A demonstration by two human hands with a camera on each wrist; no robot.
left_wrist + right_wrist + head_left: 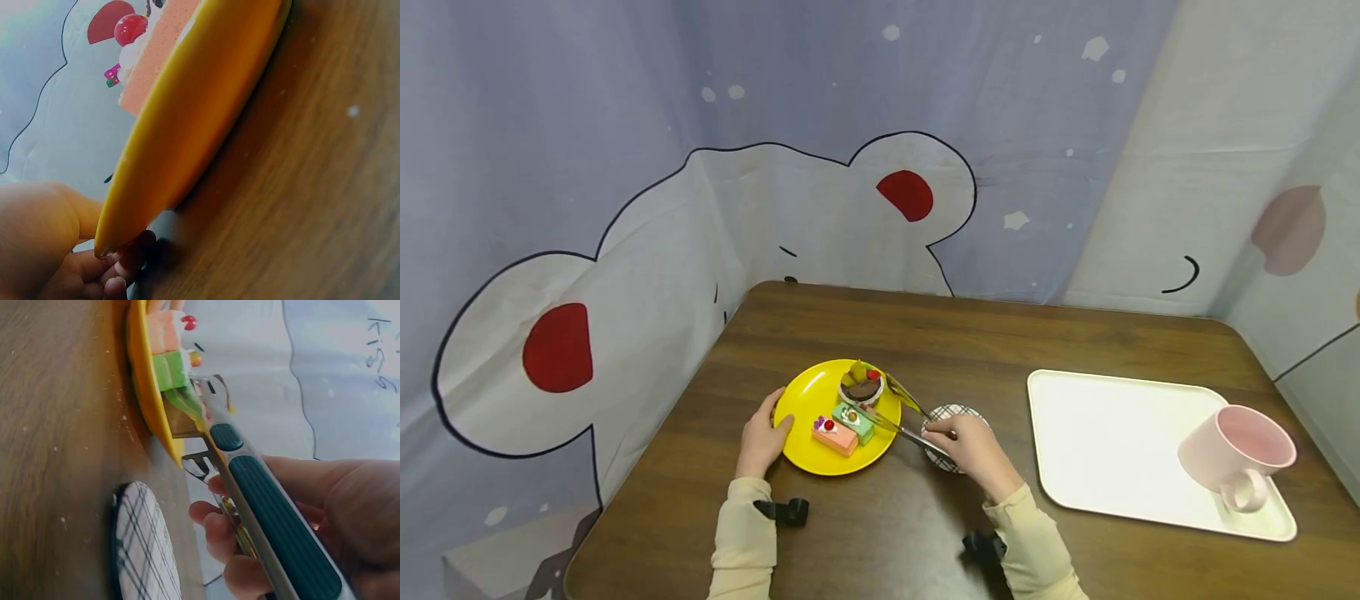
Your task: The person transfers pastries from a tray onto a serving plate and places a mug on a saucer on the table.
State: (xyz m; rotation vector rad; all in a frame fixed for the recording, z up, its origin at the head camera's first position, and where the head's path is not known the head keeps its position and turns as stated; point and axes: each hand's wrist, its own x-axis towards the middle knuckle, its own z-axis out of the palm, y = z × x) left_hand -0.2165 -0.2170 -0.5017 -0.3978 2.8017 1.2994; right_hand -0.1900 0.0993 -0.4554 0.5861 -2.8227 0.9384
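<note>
My left hand (762, 437) pinches the left rim of a yellow plate (801, 396), thumb above and fingers beneath, as the left wrist view shows. On the plate sit an orange cake slice (837, 439) with a red berry, a green cake slice (859, 429), and a small chocolate tart (862, 390) topped with fruit. My right hand (976, 454) grips metal tongs with dark green handle pads (275, 519). The tongs' arms are spread, one reaching to each side of the tart. In the right wrist view the nearer arm partly covers the tart.
A round checkered coaster (958, 410) lies partly under my right hand. To the right, a white tray (1105, 442) bears a pink mug (1213, 454) on its right end. A patterned curtain (820, 92) hangs behind the brown wooden table (865, 542).
</note>
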